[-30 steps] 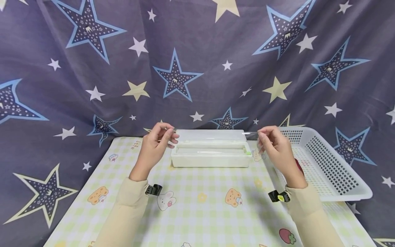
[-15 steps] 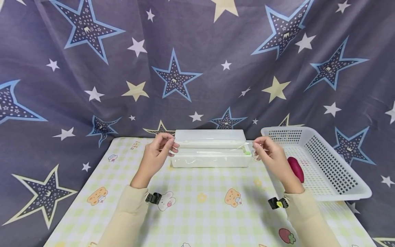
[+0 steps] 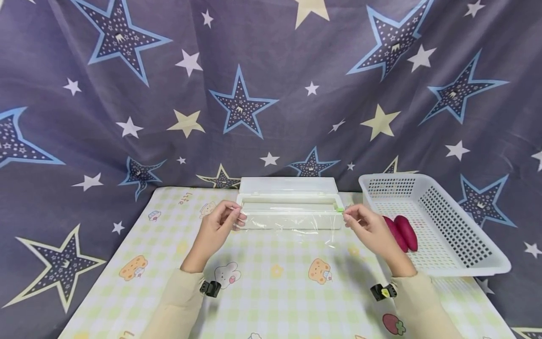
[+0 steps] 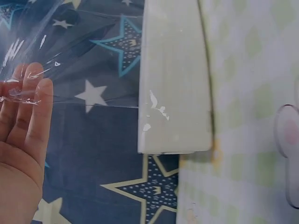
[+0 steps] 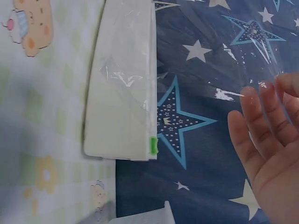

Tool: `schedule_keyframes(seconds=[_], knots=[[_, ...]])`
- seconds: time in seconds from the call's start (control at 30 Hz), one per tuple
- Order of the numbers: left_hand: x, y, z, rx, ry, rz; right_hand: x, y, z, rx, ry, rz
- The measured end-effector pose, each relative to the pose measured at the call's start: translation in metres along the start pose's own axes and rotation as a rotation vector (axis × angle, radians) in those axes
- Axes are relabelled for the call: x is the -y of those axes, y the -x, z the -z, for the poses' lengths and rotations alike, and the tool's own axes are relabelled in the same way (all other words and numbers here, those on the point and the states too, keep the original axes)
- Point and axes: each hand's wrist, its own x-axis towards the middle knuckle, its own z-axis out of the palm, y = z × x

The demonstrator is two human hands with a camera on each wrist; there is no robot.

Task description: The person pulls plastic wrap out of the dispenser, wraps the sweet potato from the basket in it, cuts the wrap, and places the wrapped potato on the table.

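Clear film (image 3: 298, 223) spans the gap between the two hands, along the front of the white box (image 3: 292, 199), whose front face shows through it; glints and a crinkled lower edge mark where it hangs. Just beside the left end of the box, the left hand (image 3: 217, 228) pinches one side of the film between thumb and forefinger, its other fingers loosely extended. Past the right end of the box, the right hand (image 3: 370, 231) pinches the other side in much the same way, remaining fingers apart and slightly bent. From the left wrist, an edge of the film can be seen running from the fingers across to the box. Tilted up at the back of the box is its lid (image 3: 288, 185), and a green piece (image 3: 339, 210) sits at the box's right end. Right of the box stands a white perforated basket (image 3: 459, 226) with two dark red oblong objects (image 3: 406, 233), one partly behind the right hand. Below the box spreads a checked surface (image 3: 275, 301); behind it hangs a starred cloth (image 3: 292, 117).
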Motion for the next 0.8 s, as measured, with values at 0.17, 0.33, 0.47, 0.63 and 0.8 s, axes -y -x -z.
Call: schedule_keyframes(seconds=[0.17, 0.33, 0.47, 0.63, 0.8], knots=[[0.008, 0.007, -0.001, 0.019, 0.01, 0.019, -0.014, 0.007, -0.005, 0.022, -0.014, -0.049], [0.041, 0.015, -0.004, 0.043, 0.007, 0.036, -0.049, 0.017, -0.014, 0.077, -0.109, -0.077], [0.056, 0.023, -0.006, 0.08, -0.022, 0.049, -0.056, 0.023, -0.015, 0.117, -0.157, -0.08], [0.061, 0.034, -0.004, 0.136, -0.018, 0.123, -0.061, 0.032, -0.016, 0.193, -0.159, -0.145], [0.066, 0.041, -0.002, 0.219, 0.025, 0.171, -0.068, 0.039, -0.019, 0.286, -0.186, -0.177]])
